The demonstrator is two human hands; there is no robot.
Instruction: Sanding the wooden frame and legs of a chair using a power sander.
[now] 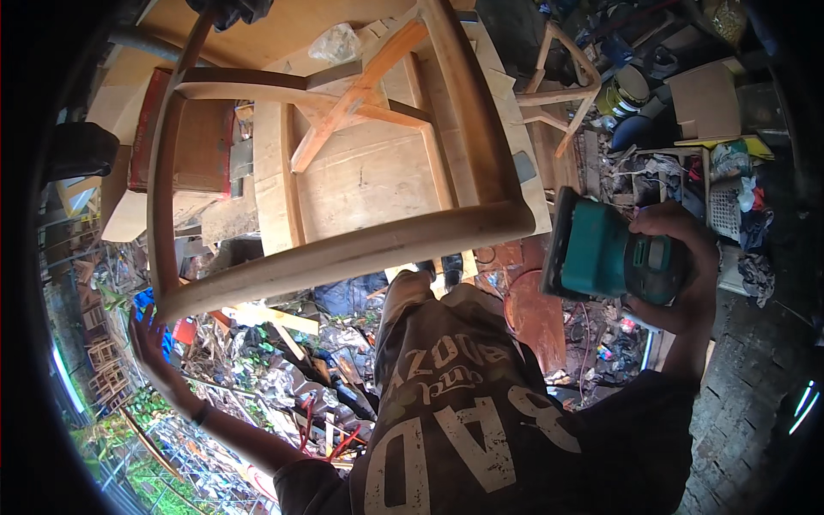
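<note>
Wooden framework (343,247): cross-braced, spanning upper left to upper centre, its rounded rail sloping across the middle of the view
Power sander (596,249): green and black, right of centre, just beside the framework's right corner; contact cannot be told
Right hand (693,245): fingers wrapped around the sander's body
Left hand (153,345): fingers at the framework's lower-left corner; cannot tell whether they grip
Smaller wooden frame (569,103): upper right

A pale tan board (369,193) spreads across the far middle. Crumpled clear plastic (335,43) lies toward its far side, and a small grey rectangular piece (524,166) sits at its right edge. A wooden frame (343,112) stands over it; where they touch is unclear.
</note>
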